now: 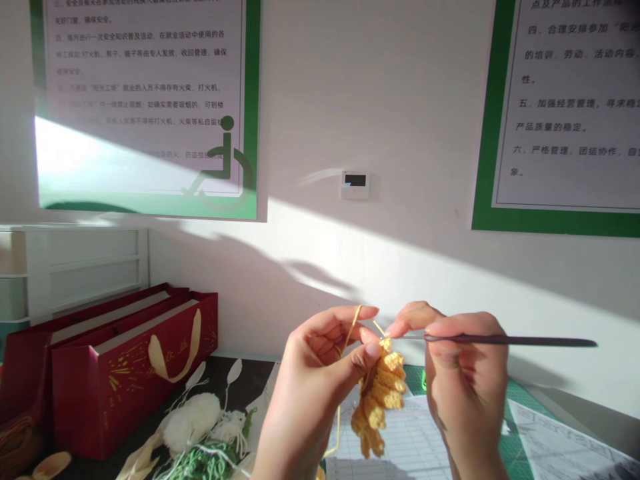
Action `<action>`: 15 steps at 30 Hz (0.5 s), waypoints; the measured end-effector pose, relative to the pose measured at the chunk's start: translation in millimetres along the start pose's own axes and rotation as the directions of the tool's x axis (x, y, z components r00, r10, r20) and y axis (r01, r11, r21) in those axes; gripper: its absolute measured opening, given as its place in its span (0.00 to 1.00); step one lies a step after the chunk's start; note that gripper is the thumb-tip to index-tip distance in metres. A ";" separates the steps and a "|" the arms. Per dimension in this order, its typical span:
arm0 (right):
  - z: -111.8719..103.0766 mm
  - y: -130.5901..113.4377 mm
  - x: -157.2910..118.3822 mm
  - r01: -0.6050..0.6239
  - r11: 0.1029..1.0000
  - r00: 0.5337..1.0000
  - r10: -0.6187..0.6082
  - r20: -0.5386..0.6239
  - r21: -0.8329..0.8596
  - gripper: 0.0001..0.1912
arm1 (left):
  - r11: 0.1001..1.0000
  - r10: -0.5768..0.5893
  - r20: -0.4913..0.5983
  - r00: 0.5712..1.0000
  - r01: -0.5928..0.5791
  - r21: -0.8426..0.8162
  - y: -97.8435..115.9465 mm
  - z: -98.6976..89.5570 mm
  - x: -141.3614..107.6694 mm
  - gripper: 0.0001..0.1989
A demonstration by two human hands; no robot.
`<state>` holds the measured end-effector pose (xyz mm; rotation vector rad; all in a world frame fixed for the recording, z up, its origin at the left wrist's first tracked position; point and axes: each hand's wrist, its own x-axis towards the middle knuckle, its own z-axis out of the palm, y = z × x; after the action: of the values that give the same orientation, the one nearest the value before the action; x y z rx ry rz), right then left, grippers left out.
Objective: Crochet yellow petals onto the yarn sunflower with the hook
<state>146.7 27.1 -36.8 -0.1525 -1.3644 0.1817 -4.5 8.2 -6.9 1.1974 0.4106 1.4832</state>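
Observation:
My left hand pinches the top of a yellow crocheted piece, which hangs down in ridged, petal-like folds. Yellow yarn loops over the left index finger, and a strand drops below the palm. My right hand is closed on a crochet hook with a dark handle, held almost level and pointing left. Its thin metal shaft reaches the upper edge of the crochet work, where the right index fingertip also rests close by. The hook's very tip is hidden in the stitches.
Red gift bags with a ribbon handle stand at left beside a white drawer unit. A white pompom and green yarn lie on the dark table. Printed sheets cover a green cutting mat. Posters hang on the wall behind.

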 end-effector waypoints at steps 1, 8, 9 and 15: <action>0.9 -0.1 -0.5 -0.009 1.000 1.000 0.009 -0.001 0.004 0.07 | 1.000 -0.003 0.003 1.000 0.003 -0.003 -0.2 -0.5 0.3 0.14; 4.9 -3.9 0.5 -0.011 1.000 1.000 0.011 0.005 -0.006 0.04 | 0.999 0.023 0.092 0.995 -0.021 -0.030 -4.9 -7.2 5.3 0.16; 5.1 -4.1 0.5 -0.015 1.000 1.000 0.015 0.005 0.002 0.04 | 0.999 0.027 0.096 0.995 -0.025 -0.027 -5.6 -7.8 5.8 0.16; 3.1 -1.0 -1.4 -0.070 0.994 0.998 0.070 0.004 0.079 0.04 | 0.999 0.031 0.162 0.986 -0.026 -0.035 -7.1 -10.6 6.2 0.16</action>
<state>143.4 25.8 -37.3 -0.1337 -1.3520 0.2942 -8.7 19.6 -14.2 1.2915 0.2589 1.3993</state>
